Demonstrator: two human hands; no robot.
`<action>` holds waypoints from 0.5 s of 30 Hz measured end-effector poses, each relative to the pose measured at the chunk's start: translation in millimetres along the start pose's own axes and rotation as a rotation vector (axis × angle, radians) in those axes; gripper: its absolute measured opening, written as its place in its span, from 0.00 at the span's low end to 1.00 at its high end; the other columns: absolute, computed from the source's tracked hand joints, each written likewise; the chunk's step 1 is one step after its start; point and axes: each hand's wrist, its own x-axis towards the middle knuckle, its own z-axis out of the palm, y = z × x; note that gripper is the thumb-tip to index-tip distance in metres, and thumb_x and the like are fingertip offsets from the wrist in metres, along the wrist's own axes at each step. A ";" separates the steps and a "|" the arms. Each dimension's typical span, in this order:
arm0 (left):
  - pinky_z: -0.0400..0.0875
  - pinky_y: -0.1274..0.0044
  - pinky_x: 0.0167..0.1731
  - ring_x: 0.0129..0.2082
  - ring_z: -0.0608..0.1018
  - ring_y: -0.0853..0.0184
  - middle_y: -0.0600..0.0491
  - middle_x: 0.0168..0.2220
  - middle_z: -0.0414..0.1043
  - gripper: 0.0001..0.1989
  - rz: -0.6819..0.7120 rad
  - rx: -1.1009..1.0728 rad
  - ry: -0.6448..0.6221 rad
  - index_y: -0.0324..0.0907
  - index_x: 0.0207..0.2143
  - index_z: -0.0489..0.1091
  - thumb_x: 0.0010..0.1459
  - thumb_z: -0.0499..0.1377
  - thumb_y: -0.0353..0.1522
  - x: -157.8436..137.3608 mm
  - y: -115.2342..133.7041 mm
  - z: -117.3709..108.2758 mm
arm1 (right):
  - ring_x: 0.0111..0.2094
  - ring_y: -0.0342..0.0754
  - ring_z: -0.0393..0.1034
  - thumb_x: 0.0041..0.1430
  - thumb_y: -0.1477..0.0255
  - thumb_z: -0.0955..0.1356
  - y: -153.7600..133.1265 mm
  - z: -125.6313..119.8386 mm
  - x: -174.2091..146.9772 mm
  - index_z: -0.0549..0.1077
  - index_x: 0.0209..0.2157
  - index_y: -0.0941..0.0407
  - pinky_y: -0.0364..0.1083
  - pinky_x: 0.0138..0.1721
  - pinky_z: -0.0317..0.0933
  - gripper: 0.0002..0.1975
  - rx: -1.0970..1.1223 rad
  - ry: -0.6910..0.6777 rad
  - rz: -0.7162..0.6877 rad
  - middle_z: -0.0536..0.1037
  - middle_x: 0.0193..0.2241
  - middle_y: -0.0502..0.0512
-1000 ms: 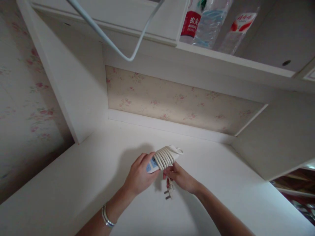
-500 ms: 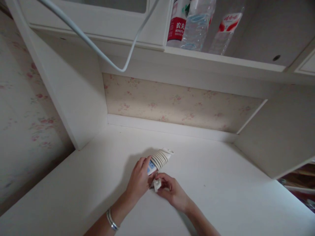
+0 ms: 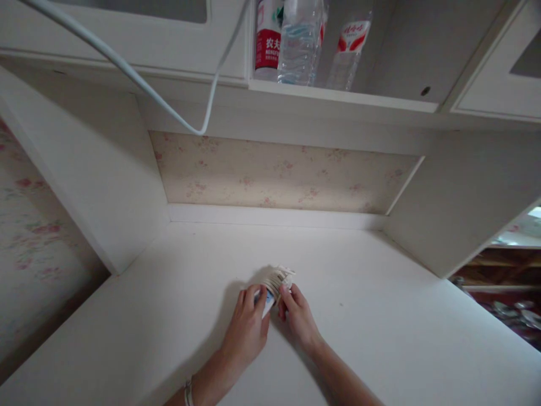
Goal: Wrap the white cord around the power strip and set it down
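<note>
A white and blue power strip [image 3: 267,303] is held over the white desktop, tilted up to the right. Its cream cord [image 3: 274,280] is wound round the far end in several turns. My left hand [image 3: 248,324] is closed round the near end, with the fingers over the top and the thumb along the side. At the wound coils, my right hand [image 3: 298,316] pinches the cord's white plug [image 3: 289,280] between thumb and fingers. The fingers partly cover the plug, so I cannot tell whether it is tucked under the coils.
The white desk [image 3: 139,316] has a side panel at each end. Above it, a shelf holds a red-labelled bottle [image 3: 267,48] and clear plastic bottles [image 3: 299,45]. A pale cable [image 3: 147,90] hangs in front of the upper cabinet. Blurred items lie beyond the right panel.
My right hand has carried the plug from beside the strip's near end up to the wound cord. My left hand still grips the strip. The whole view has shifted slightly.
</note>
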 end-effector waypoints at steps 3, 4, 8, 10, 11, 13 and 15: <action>0.62 0.65 0.53 0.52 0.63 0.58 0.47 0.53 0.60 0.26 0.006 -0.017 -0.045 0.45 0.58 0.58 0.55 0.52 0.24 -2.5 2.2 0.8 | 0.16 0.40 0.54 0.58 0.53 0.63 3.9 0.2 1.5 0.63 0.25 0.54 0.41 0.19 0.49 0.19 0.119 0.095 0.001 0.62 0.14 0.43; 0.62 0.64 0.53 0.52 0.63 0.58 0.47 0.54 0.59 0.27 0.009 -0.024 -0.059 0.46 0.58 0.58 0.55 0.52 0.25 -3.0 3.3 1.2 | 0.16 0.40 0.54 0.58 0.53 0.63 4.6 -0.6 2.1 0.63 0.25 0.54 0.41 0.19 0.50 0.19 0.151 0.127 0.005 0.62 0.14 0.44; 0.61 0.63 0.54 0.54 0.62 0.56 0.47 0.56 0.58 0.30 0.006 -0.069 -0.088 0.47 0.58 0.59 0.52 0.56 0.27 -4.8 9.6 3.7 | 0.15 0.40 0.53 0.57 0.54 0.64 5.3 -6.5 6.5 0.65 0.24 0.55 0.41 0.18 0.49 0.19 0.262 0.230 0.034 0.61 0.13 0.44; 0.61 0.64 0.55 0.54 0.62 0.56 0.47 0.56 0.58 0.30 0.006 -0.105 -0.099 0.48 0.57 0.61 0.51 0.58 0.28 -5.5 11.9 5.0 | 0.15 0.39 0.52 0.56 0.54 0.65 5.0 -8.9 9.0 0.64 0.24 0.55 0.41 0.17 0.48 0.18 0.307 0.248 0.044 0.61 0.13 0.43; 0.61 0.64 0.55 0.54 0.62 0.55 0.47 0.56 0.58 0.30 0.007 -0.122 -0.106 0.48 0.57 0.62 0.50 0.59 0.29 -5.8 12.4 5.5 | 0.14 0.39 0.52 0.55 0.55 0.66 4.6 -9.5 9.9 0.64 0.23 0.55 0.40 0.17 0.48 0.19 0.320 0.251 0.048 0.60 0.13 0.43; 0.61 0.64 0.55 0.55 0.62 0.55 0.47 0.57 0.57 0.29 0.006 -0.145 -0.121 0.47 0.56 0.63 0.49 0.60 0.31 -6.3 12.0 5.6 | 0.14 0.39 0.51 0.54 0.54 0.66 2.1 -9.3 10.1 0.64 0.23 0.55 0.40 0.16 0.47 0.19 0.320 0.250 0.057 0.59 0.13 0.42; 0.61 0.64 0.56 0.56 0.62 0.54 0.46 0.57 0.57 0.30 0.000 -0.160 -0.134 0.47 0.56 0.63 0.49 0.61 0.32 -6.7 10.3 5.0 | 0.14 0.39 0.52 0.53 0.54 0.67 -3.3 -7.6 7.7 0.66 0.25 0.55 0.40 0.16 0.48 0.18 0.282 0.239 0.053 0.60 0.13 0.42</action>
